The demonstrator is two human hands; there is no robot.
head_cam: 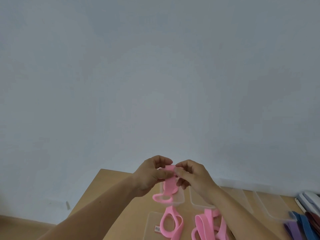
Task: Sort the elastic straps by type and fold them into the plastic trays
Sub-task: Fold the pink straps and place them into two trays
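Note:
A pink elastic strap [168,185] hangs between both hands, raised above the table. My left hand [152,174] pinches its top from the left and my right hand [192,174] pinches it from the right, fingertips almost meeting. The strap's lower loop [162,198] dangles over a clear plastic tray [180,196]. More pink straps lie below: one loop [170,224] on a clear lid with a small label, and a loose pile [210,226] beside it.
The wooden table [112,187] has its far left corner near the hands. More clear trays [270,203] line the back right. Purple [292,229], blue [303,224] and dark red [313,220] straps lie at the right edge. A pale wall fills the upper view.

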